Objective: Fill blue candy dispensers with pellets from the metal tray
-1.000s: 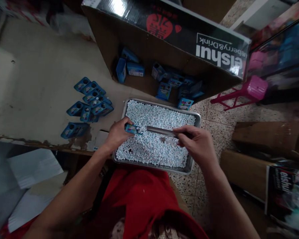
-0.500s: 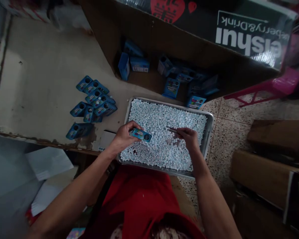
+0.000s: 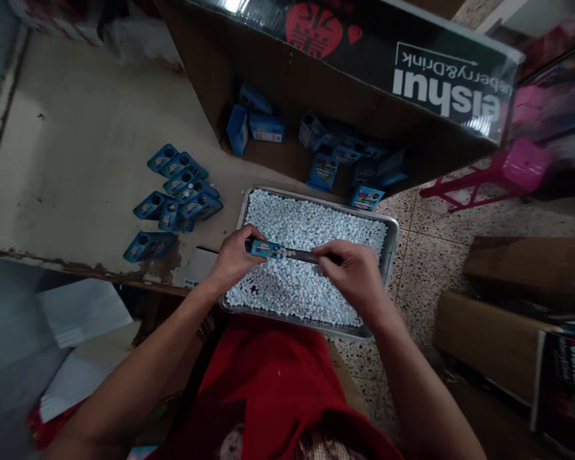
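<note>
My left hand (image 3: 234,260) grips a small blue box (image 3: 262,248) between thumb and fingers above the left part of a metal tray (image 3: 390,246). A layer of small pale-blue and white candies (image 3: 316,220) covers the tray's bottom. In my right hand (image 3: 352,271) is a narrow dark scoop (image 3: 303,255), held by its near end. Its far end meets the right end of the box, and a few candies lie on it there. How deep the box is filled cannot be seen.
Several blue boxes (image 3: 184,182) with round holes stand on the table (image 3: 91,147) at left. Behind the tray, a large carton (image 3: 345,70) lies with its open side toward me, more blue boxes inside. A pink stool (image 3: 522,169) and brown cartons (image 3: 489,332) are at right.
My right hand has lifted the scoop from the candies and brought it left to the box. My left hand has turned the box so its end faces the scoop. The view has shifted slightly.
</note>
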Demonstrator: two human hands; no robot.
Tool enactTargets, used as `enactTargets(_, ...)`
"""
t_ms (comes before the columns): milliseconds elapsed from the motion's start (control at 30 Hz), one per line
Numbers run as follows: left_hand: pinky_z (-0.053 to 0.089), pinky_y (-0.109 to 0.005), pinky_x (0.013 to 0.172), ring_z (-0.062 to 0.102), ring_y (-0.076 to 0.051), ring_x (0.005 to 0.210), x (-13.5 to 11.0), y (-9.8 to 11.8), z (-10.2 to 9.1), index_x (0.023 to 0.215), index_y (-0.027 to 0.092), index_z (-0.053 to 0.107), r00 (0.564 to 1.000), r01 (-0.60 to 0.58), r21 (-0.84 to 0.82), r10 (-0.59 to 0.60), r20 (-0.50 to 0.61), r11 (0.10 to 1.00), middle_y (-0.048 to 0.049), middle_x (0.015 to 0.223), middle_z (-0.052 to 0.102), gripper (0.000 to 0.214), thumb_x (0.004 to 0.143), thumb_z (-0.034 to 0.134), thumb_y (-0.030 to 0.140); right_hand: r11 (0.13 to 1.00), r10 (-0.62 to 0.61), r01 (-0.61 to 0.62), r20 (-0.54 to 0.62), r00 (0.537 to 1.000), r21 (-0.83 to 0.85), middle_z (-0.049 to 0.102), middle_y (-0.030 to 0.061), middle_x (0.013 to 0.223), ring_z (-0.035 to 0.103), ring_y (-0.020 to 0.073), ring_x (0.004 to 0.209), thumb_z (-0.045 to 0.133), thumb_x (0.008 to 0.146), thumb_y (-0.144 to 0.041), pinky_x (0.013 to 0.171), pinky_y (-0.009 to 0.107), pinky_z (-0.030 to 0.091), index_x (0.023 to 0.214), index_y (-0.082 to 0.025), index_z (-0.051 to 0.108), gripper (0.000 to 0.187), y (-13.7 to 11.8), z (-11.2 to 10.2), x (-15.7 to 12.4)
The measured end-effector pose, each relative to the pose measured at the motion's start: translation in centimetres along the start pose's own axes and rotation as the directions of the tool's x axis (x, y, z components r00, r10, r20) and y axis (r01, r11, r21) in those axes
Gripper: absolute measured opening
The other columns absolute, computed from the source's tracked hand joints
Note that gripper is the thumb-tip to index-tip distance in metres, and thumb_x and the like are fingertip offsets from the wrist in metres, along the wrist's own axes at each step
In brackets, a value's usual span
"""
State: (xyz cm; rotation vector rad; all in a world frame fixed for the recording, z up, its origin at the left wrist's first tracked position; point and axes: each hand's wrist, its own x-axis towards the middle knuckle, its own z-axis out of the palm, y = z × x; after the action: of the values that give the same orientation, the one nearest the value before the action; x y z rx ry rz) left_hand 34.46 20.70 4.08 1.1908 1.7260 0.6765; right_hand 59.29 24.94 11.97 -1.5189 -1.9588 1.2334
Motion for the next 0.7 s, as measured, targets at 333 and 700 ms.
enactTargets(333, 0.054, -0.034, 0.090, 0.068, -0.022, 0.098, -0.8, -5.4, -4.2, 0.094, 0.021, 0.058, 0.956, -0.006, -0.197, -0.053, -0.289, 0.980, -0.0043, 0.107, 0.071, 0.045, 0.058, 0.083, 0.031, 0.954, 0.299, -0.293, -0.154, 0.942, 0.063, 0.078, 0.0053, 0.082, 0.067, 0.0166, 0.059, 0.070, 0.085, -0.034, 0.056, 0.027, 0.052, 0.102, -0.020, 0.081, 0.025, 4.3, -4.9, -4.5)
enactTargets(700, 0.047, -0.050, 0.106, 0.051, -0.034, 0.126, 3.2, -10.8, -5.2, 0.110, 0.021, 0.052, 0.647, 0.029, -0.143, -0.128, -0.751, 0.989, -0.0122, 0.132, 0.051, 0.060, 0.064, 0.084, 0.042, 0.813, 0.568, -0.514, -0.180, 0.803, 0.273, 0.071, 0.0041, 0.061, 0.063, 0.0198, 0.056, 0.077, 0.068, -0.051, 0.055, 0.030, 0.050, 0.082, -0.017, 0.082, 0.037, 20.9, 0.7, -10.2)
